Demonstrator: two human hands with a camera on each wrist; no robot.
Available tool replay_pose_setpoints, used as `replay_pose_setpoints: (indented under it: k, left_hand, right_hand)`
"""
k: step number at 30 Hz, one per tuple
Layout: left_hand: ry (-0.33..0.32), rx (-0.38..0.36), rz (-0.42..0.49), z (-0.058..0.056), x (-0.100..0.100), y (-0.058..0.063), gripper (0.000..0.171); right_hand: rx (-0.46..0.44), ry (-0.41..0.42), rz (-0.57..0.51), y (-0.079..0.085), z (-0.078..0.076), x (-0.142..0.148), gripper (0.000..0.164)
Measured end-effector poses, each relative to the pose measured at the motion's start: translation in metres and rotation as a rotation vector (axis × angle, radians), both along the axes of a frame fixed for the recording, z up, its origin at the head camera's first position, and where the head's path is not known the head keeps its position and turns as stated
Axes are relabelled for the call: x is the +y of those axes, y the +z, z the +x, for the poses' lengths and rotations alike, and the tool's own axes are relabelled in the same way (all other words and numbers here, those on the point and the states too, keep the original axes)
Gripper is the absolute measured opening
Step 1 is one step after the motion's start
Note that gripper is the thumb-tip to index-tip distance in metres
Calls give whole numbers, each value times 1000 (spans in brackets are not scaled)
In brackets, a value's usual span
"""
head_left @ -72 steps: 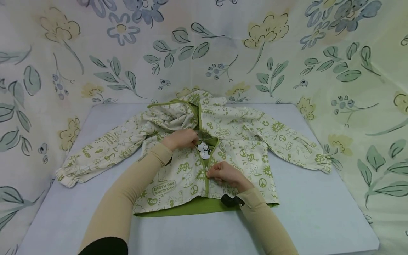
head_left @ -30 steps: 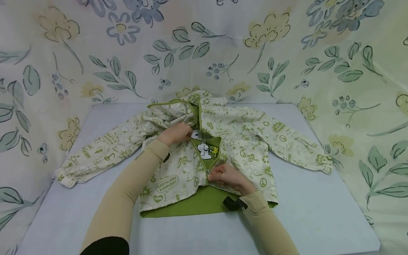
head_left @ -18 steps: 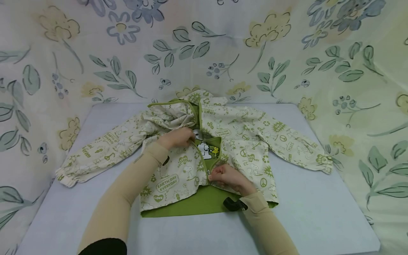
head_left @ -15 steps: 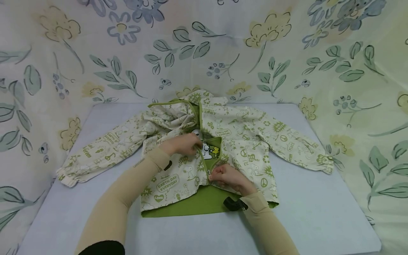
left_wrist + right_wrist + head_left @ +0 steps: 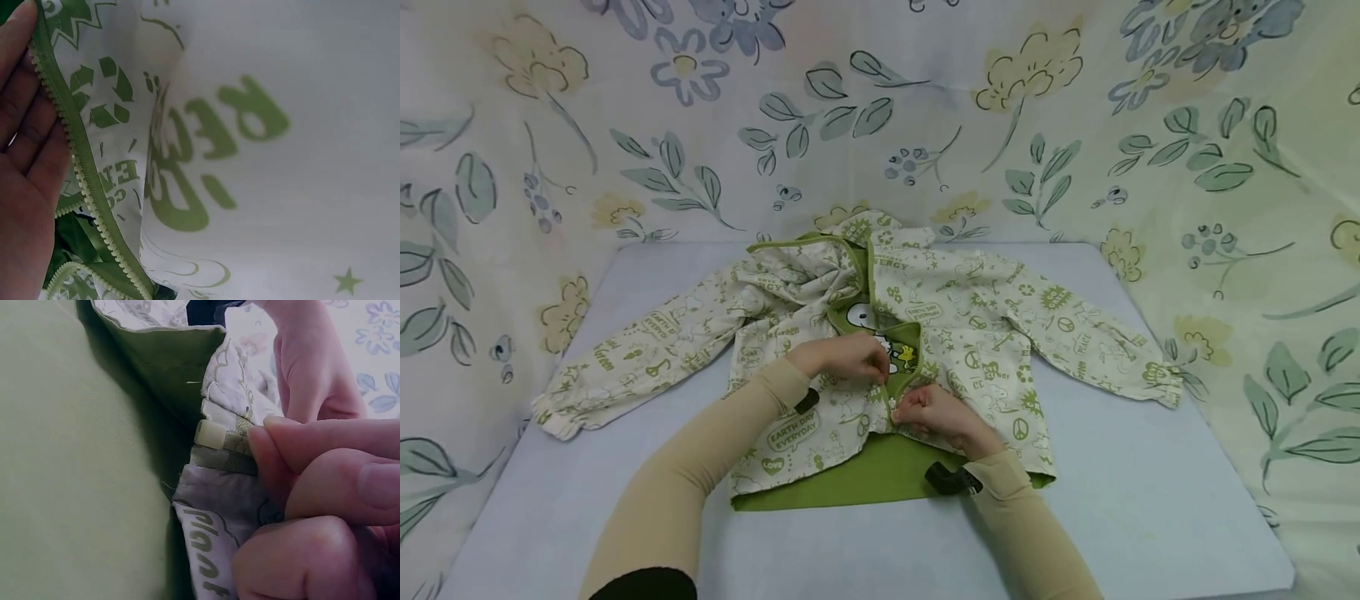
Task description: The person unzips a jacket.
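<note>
A white hooded jacket (image 5: 820, 400) with green print and green lining lies spread on the table, its front partly open around a green inside with a cartoon dog print (image 5: 860, 315). My left hand (image 5: 850, 358) pinches the left zipper edge low on the front, just above the other hand. In the left wrist view, zipper teeth (image 5: 94, 194) run past the fingertips. My right hand (image 5: 936, 414) pinches the zipper's bottom end at the raised hem. Close up, the pale zipper end (image 5: 211, 434) sticks out beyond its thumb and finger.
Both jacket sleeves, the left (image 5: 647, 350) and the right (image 5: 1090, 346), stretch out sideways. The hood (image 5: 872, 225) lies toward the back, by a floral cloth backdrop (image 5: 955, 100). The white tabletop (image 5: 835, 558) extends in front of the hem.
My left hand has slid down along the zipper edge toward the right hand, uncovering the dog print. The front hem has drawn up, baring more green lining; the right hand has stayed nearly still.
</note>
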State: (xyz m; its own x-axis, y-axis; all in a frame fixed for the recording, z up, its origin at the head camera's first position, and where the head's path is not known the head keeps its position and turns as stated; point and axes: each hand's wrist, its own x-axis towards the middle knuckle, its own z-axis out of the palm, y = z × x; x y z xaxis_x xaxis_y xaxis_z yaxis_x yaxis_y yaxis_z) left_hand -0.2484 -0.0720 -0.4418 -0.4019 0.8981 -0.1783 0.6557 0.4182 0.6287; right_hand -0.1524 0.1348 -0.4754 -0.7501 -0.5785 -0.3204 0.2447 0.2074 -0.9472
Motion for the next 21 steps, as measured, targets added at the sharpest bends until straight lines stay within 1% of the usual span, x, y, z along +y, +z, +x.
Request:
replay_pose_setpoints:
  k: [4, 7, 11, 13, 19, 21]
  left_hand:
    - [9, 6, -1, -1, -1, -2, 8]
    - [18, 16, -9, -1, -1, -3, 8]
    - [23, 18, -15, -2, -2, -5, 8]
    - [27, 20, -11, -3, -3, -5, 8]
    - [51, 9, 27, -6, -9, -6, 10]
    - [58, 15, 34, -7, -11, -7, 11]
  right_hand:
    - [9, 5, -18, -1, 2, 0, 33]
    - [-5, -8, -35, -1, 4, -1, 36]
    - [-27, -23, -32, -2, 6, -2, 30]
    - [-21, -21, -20, -3, 7, -2, 28]
    - [-17, -7, -8, -1, 6, -2, 25]
    - [-23, -1, -5, 0, 5, -2, 24]
